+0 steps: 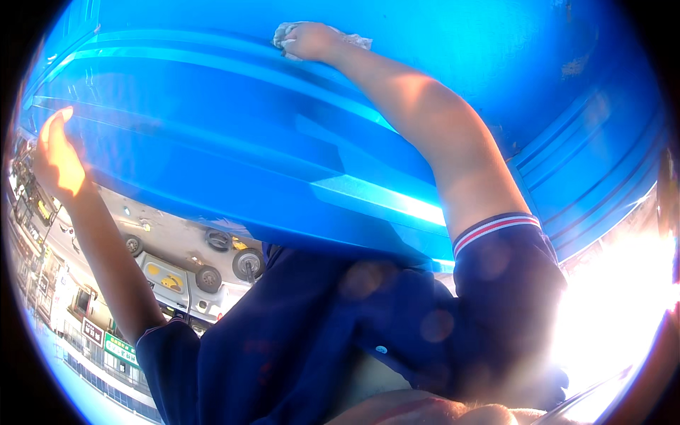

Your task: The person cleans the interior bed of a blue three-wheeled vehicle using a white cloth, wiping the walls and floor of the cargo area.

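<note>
My right hand [313,41] grips a crumpled whitish cloth [358,40] and presses it against a blue painted metal surface [212,90] with long raised ribs, which looks like the bed of a truck. Part of the cloth sticks out on both sides of the fist. Off to the left, my left hand [59,154] is held by the outer edge of the blue metal, its fingers extended and nothing visible in it. Whether it touches the metal I cannot tell. Bright sunlight lies across its wrist and palm.
A ribbed blue side panel [589,164] rises at the right. Scuffed paint [574,66] shows at upper right. Behind me, upside down, are a white van [164,276], a loose tyre [218,240] on the ground and shop signs [121,348]. Glare washes out the lower right.
</note>
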A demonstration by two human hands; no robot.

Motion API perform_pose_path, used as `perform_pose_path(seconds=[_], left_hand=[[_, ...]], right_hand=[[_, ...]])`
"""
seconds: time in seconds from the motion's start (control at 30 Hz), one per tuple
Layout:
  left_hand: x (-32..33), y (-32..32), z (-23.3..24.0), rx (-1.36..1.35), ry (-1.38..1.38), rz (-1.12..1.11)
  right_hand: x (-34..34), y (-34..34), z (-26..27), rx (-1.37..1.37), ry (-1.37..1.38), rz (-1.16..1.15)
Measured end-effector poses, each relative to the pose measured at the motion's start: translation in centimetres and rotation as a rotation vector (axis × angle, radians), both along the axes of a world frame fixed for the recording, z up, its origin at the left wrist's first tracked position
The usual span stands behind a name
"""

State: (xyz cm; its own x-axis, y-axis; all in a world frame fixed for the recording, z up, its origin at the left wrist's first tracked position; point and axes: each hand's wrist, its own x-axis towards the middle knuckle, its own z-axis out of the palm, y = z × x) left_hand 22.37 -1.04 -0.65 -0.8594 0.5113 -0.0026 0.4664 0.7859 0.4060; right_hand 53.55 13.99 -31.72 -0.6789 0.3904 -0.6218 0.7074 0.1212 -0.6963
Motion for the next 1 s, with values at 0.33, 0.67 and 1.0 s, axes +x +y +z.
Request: perform_pose_path(seconds=[0.33, 0.67, 1.0], left_hand=[[-0.2, -0.3, -0.4, 0.159, 0.013, 0.047], [-3.2, -1.3, -3.2, 0.120, 0.056, -0.144], [0.6, 0.5, -1.1, 0.211, -0.045, 0.042]], right_hand=[[24.6, -2.8, 4.1, -0.065, -0.476, -0.036], [54.1, -3.1, 3.3, 0.146, -0.990, 0.296], [25.5, -2.9, 3.3, 0.007, -0.667, -0.294]])
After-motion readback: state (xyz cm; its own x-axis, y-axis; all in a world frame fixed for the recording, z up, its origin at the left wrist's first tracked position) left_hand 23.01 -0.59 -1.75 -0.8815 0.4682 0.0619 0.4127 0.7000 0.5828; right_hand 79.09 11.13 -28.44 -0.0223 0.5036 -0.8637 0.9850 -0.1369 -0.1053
